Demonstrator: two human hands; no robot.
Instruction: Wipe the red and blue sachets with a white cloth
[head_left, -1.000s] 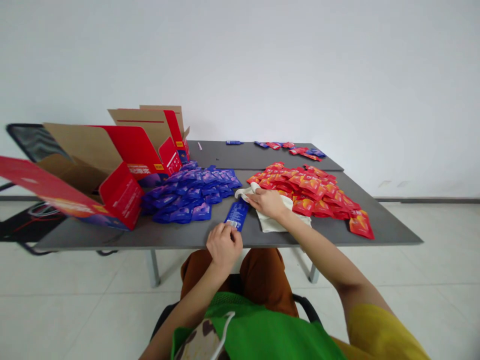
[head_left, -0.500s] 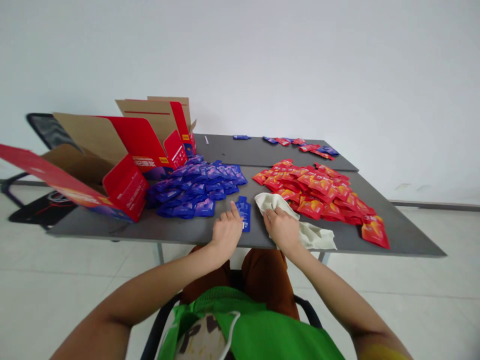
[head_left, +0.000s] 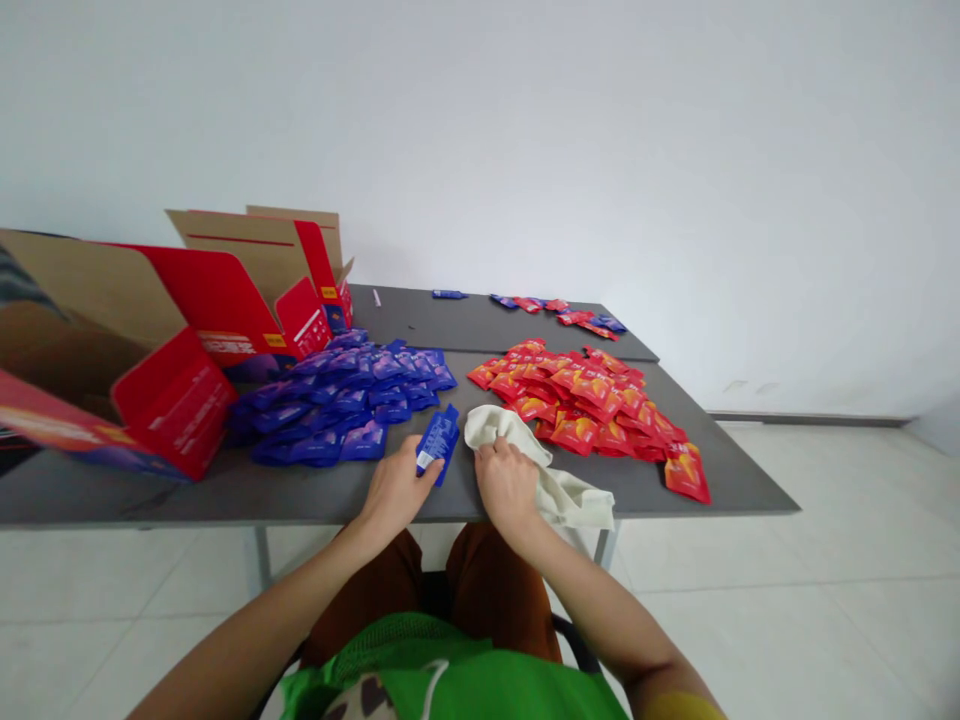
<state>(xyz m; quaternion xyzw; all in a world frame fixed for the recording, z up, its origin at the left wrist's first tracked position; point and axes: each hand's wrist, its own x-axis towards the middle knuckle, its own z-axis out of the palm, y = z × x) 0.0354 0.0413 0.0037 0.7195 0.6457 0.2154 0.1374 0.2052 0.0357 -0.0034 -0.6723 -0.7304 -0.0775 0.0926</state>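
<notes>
Near the table's front edge my left hand (head_left: pixel 397 485) grips a blue pouch (head_left: pixel 438 445) by its lower end, with the pouch tilted and its printed back showing. My right hand (head_left: pixel 507 484) is closed on a pale cream cloth (head_left: pixel 574 499), which lies crumpled on the table and trails to the right. Just beyond my left hand spreads a heap of blue pouches (head_left: pixel 360 395). A heap of red pouches (head_left: pixel 585 395) lies behind and to the right of the cloth, with one red pouch (head_left: pixel 686 471) at its near right end.
Open red cardboard boxes (head_left: pixel 176 420) stand along the left side of the grey table (head_left: pixel 315 497). Toward the back lie a single blue pouch (head_left: pixel 448 294), a small white stick-like item (head_left: pixel 376 298) and a short row of red and blue pouches (head_left: pixel 559 306). A wall rises behind.
My left hand has taken hold of the blue pouch that lay flat on the table and tilted it up. The right hand stays on the cloth. The view has swung to the right.
</notes>
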